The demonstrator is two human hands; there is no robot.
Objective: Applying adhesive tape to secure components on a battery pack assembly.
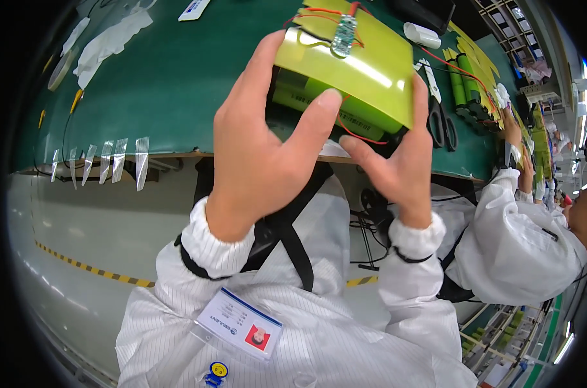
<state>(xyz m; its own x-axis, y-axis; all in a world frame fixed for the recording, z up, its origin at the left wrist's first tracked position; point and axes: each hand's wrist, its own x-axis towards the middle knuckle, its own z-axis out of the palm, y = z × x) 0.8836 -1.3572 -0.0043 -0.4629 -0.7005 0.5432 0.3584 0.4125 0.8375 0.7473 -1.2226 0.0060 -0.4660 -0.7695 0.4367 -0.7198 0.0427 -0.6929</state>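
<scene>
Battery pack (364,72) was over the near edge of the green table (170,97), clasped between left hand (258,145) and right hand (400,161), scissors (450,129) lay on the table's right part, clear tape strips (119,159) hung off its left front edge.

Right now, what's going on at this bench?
A person holds what looks like a battery pack with the left hand and right hand, near the bench's front edge. A small circuit board with red wires sits on its yellow top. Clear strips hang off the bench at left; scissors lie at right.
</scene>
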